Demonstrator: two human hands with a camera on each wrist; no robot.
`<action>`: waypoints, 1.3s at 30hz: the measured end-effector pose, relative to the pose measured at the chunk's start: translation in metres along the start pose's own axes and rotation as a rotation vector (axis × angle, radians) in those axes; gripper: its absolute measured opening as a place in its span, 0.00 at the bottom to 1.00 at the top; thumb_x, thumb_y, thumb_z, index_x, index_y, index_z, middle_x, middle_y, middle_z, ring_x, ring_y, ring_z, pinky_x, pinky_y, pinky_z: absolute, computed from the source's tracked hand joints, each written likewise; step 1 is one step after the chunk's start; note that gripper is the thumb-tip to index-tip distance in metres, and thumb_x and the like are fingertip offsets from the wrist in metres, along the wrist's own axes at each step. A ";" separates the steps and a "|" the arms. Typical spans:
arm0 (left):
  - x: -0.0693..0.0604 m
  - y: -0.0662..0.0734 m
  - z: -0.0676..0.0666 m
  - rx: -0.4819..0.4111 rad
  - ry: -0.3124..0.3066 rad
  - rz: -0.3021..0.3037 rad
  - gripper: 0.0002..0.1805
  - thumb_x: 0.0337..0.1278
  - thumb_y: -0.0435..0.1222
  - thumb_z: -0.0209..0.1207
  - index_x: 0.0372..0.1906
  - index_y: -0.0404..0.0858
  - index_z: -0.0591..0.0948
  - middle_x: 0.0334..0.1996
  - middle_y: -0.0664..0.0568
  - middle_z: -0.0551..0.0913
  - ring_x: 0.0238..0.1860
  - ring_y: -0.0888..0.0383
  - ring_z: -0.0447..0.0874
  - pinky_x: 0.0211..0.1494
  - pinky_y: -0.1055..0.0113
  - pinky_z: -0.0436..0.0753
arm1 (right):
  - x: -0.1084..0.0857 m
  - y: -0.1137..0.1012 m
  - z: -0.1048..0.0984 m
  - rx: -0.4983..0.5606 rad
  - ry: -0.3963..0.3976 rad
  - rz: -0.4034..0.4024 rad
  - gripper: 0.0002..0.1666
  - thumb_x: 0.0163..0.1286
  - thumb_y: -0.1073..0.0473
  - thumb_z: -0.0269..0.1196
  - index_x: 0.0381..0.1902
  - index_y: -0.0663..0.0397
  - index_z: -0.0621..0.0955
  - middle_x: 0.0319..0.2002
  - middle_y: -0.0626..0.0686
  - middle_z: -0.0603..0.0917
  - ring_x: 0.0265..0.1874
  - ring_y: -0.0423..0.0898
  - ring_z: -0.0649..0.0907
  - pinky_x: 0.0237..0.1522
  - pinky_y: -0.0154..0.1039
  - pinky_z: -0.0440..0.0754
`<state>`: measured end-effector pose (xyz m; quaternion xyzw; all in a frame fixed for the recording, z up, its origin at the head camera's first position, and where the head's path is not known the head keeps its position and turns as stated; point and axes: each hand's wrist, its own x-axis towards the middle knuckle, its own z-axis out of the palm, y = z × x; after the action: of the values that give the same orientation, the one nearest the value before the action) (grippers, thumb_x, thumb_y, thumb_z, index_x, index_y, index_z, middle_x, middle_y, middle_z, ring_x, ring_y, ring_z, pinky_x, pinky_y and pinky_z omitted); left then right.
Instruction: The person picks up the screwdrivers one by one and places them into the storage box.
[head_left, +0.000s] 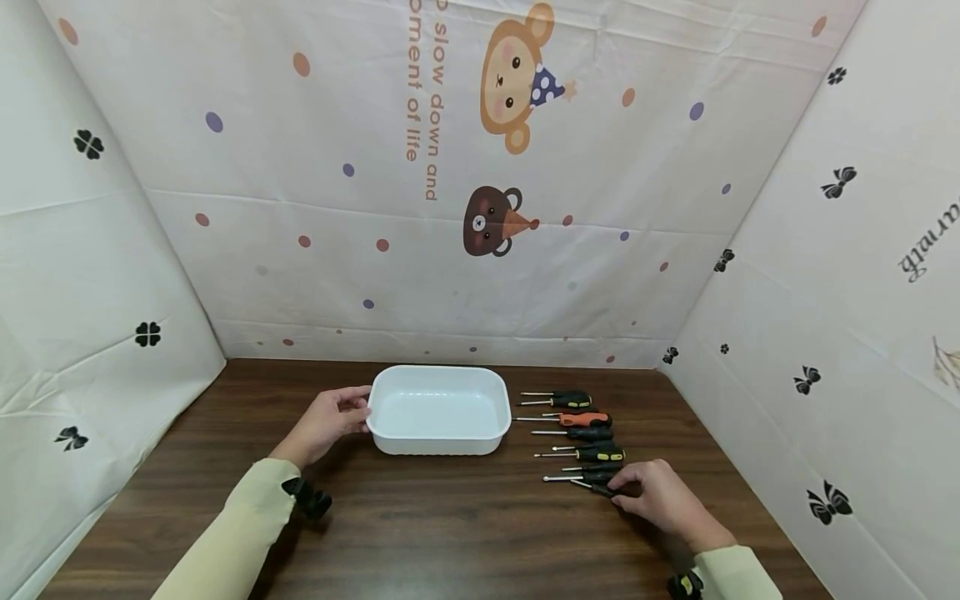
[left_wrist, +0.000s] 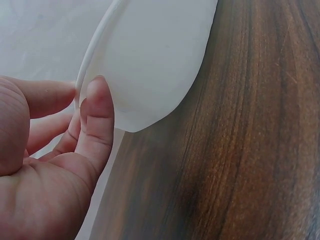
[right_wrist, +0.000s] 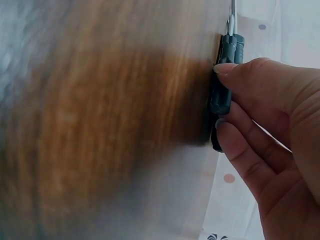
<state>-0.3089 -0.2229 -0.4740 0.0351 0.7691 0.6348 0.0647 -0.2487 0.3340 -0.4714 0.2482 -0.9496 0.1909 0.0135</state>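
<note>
A white rectangular plastic tray [head_left: 440, 444] stands on the dark wooden table. At its left end my left hand [head_left: 330, 423] pinches the rim; in the left wrist view, thumb and fingers meet at the tray wall [left_wrist: 155, 55]. To the tray's right lies a column of several screwdrivers, mostly black-handled, including an orange-handled screwdriver [head_left: 585, 419]. At the near end of this column, my right hand [head_left: 660, 498] pinches a small black screwdriver [right_wrist: 221, 95] by its handle. Another dark handle [right_wrist: 239, 49] lies close beside it, partly hidden.
The wooden table [head_left: 420, 533] reaches back to a patterned cloth wall [head_left: 360, 275]. More cloth hangs on the left [head_left: 90, 275] and right [head_left: 780, 317] sides. A black wrist device [head_left: 309, 498] sits on the left sleeve.
</note>
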 end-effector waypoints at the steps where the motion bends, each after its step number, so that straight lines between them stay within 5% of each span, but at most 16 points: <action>1: 0.000 0.000 0.000 -0.001 0.003 -0.005 0.30 0.68 0.27 0.61 0.72 0.27 0.69 0.44 0.43 0.77 0.38 0.56 0.83 0.47 0.61 0.90 | 0.000 0.000 0.000 0.003 -0.003 0.002 0.07 0.57 0.61 0.77 0.33 0.43 0.90 0.35 0.40 0.91 0.38 0.37 0.87 0.38 0.37 0.86; 18: 0.001 0.000 0.000 0.004 0.013 -0.021 0.29 0.68 0.27 0.61 0.72 0.29 0.70 0.45 0.43 0.77 0.39 0.55 0.83 0.47 0.62 0.90 | 0.003 0.001 -0.004 0.098 -0.020 -0.008 0.07 0.60 0.61 0.75 0.35 0.43 0.90 0.36 0.40 0.90 0.38 0.33 0.85 0.39 0.34 0.86; 39: -0.002 0.002 0.001 -0.031 -0.007 -0.009 0.30 0.69 0.27 0.59 0.73 0.26 0.67 0.45 0.42 0.77 0.37 0.56 0.83 0.44 0.65 0.90 | 0.012 -0.011 -0.005 0.398 0.179 0.018 0.07 0.63 0.58 0.74 0.40 0.42 0.91 0.41 0.46 0.91 0.40 0.37 0.89 0.37 0.33 0.89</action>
<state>-0.3064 -0.2220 -0.4724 0.0328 0.7590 0.6464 0.0709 -0.2545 0.3215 -0.4619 0.2195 -0.8903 0.3962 0.0468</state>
